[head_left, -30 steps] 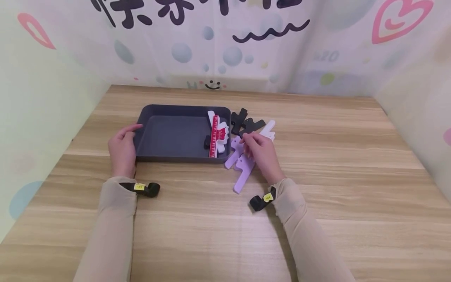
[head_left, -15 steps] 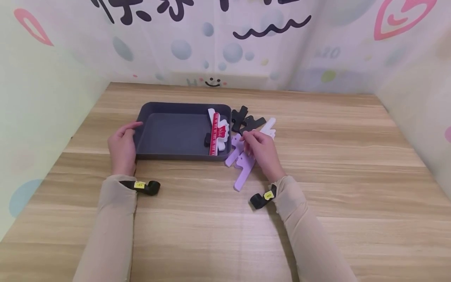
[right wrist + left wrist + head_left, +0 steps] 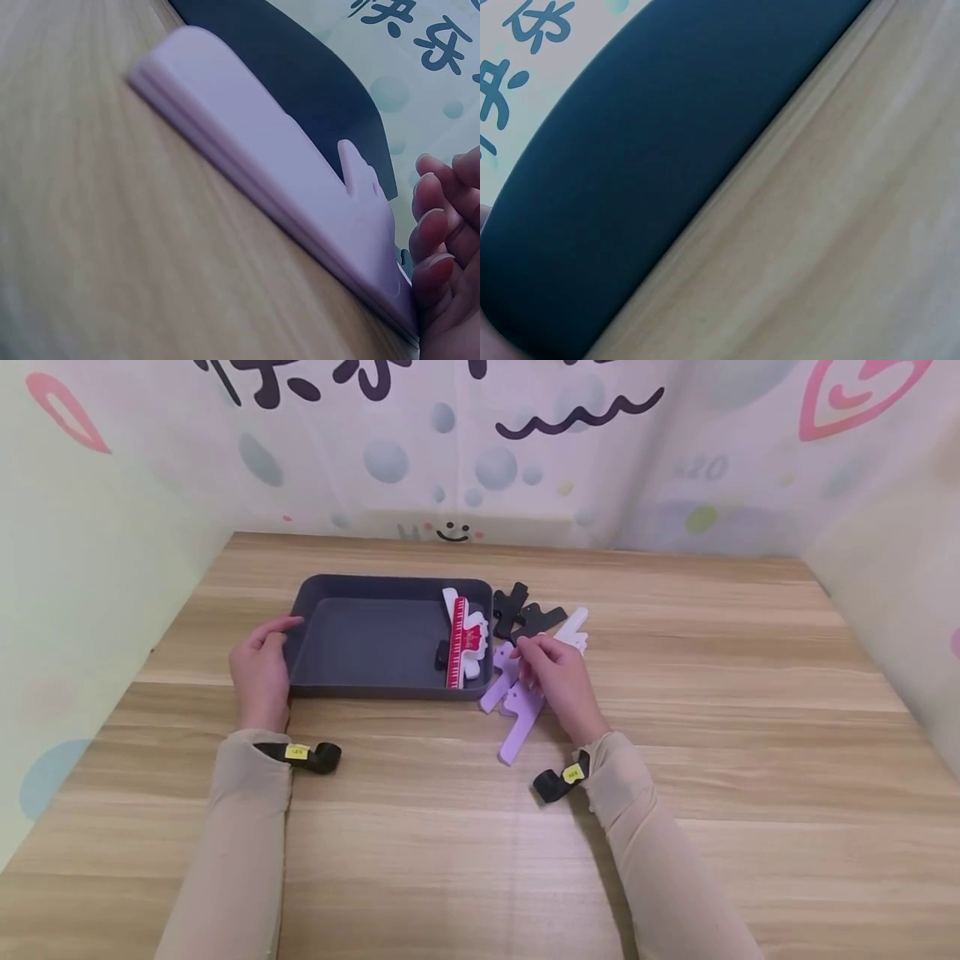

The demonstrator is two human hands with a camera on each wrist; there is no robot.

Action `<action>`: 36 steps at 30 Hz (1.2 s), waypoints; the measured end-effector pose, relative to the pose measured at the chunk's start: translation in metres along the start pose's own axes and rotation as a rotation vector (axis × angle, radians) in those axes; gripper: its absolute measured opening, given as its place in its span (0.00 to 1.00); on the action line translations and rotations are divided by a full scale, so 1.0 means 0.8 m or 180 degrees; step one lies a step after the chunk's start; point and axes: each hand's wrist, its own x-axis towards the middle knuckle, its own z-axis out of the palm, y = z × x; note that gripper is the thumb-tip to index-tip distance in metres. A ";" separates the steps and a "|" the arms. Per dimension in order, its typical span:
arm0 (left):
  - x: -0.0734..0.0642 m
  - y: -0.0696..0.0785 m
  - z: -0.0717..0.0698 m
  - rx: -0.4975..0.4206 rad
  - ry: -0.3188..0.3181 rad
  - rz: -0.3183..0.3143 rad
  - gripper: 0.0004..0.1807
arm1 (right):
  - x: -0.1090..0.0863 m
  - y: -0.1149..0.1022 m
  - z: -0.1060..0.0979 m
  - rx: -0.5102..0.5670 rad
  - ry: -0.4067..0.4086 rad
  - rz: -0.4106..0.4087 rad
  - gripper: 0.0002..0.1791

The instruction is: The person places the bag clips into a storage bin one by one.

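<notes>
The dark grey tray (image 3: 360,635) sits at left of centre on the table. At its left side my left hand (image 3: 260,672) holds the rim, one finger reaching over the edge. In the left wrist view the tray's wall (image 3: 652,142) fills much of the picture. My right hand (image 3: 561,685) hovers by the purple clip (image 3: 521,727), fingers loosely curled, nothing visible between them. A second purple clip (image 3: 495,685) lies beside the tray. The right wrist view shows a purple clip (image 3: 277,165) flat on the wood, just beside the curled fingers (image 3: 433,232).
Inside the tray's right end lie a red clip (image 3: 456,643) with a piano-key pattern, white pieces and a small black piece (image 3: 442,655). Black clips (image 3: 510,608) and a white clip (image 3: 573,625) lie right of the tray. A printed cloth (image 3: 465,452) hangs behind the table.
The whole scene has shifted slightly upward in the head view. Both hands, the tray and the clips keep their places relative to one another.
</notes>
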 end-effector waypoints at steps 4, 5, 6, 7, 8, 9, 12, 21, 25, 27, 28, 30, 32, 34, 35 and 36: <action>-0.001 -0.002 -0.002 0.0005 0.0032 -0.0015 0.17 | 0.001 0.003 0.002 -0.0016 -0.0008 0.0018 0.16; -0.002 -0.003 -0.002 0.0021 0.0035 -0.0008 0.17 | 0.002 0.004 0.002 -0.0022 -0.0013 0.0022 0.17; -0.002 -0.003 -0.002 0.0018 0.0035 -0.0009 0.17 | 0.001 0.003 0.002 -0.0022 -0.0021 0.0023 0.17; -0.002 -0.003 -0.003 0.0006 0.0033 -0.0021 0.17 | 0.001 0.003 0.002 -0.0021 -0.0027 0.0027 0.17; -0.002 -0.003 -0.003 0.0003 0.0030 -0.0022 0.17 | 0.001 0.003 0.002 -0.0021 -0.0032 0.0027 0.17; -0.002 -0.003 -0.003 0.0023 0.0026 -0.0019 0.17 | 0.001 0.003 0.002 -0.0031 -0.0039 0.0021 0.18; -0.001 -0.002 -0.002 0.0006 0.0022 -0.0027 0.17 | 0.000 0.001 0.002 -0.0071 -0.0047 0.0010 0.19; -0.001 0.002 0.000 -0.0048 -0.0013 -0.0029 0.17 | 0.001 0.000 0.001 -0.0091 -0.0016 -0.0047 0.20; -0.002 0.003 -0.001 -0.0076 -0.0013 -0.0038 0.17 | 0.003 -0.001 0.001 -0.0092 -0.0010 -0.0014 0.18; -0.002 0.003 -0.001 -0.0075 -0.0015 -0.0044 0.17 | 0.003 -0.001 0.002 -0.0081 -0.0012 0.0000 0.18; -0.002 0.003 -0.001 -0.0072 -0.0016 -0.0047 0.17 | 0.003 -0.002 0.002 -0.0077 -0.0012 0.0003 0.17; -0.003 0.003 -0.001 -0.0074 -0.0021 -0.0052 0.17 | 0.002 -0.004 0.002 -0.0076 -0.0011 0.0002 0.16; -0.003 0.002 -0.001 -0.0070 -0.0024 -0.0058 0.17 | -0.002 -0.011 0.003 -0.0087 -0.0009 -0.0010 0.16; -0.002 0.002 -0.001 -0.0068 -0.0027 -0.0059 0.17 | -0.007 -0.019 0.003 -0.0096 -0.0003 -0.0016 0.16; -0.002 0.002 -0.001 -0.0060 -0.0029 -0.0063 0.17 | -0.009 -0.023 0.003 -0.0098 -0.0003 -0.0019 0.16; -0.002 0.001 -0.001 -0.0050 -0.0026 -0.0059 0.17 | -0.012 -0.027 0.003 -0.0102 -0.0009 -0.0021 0.16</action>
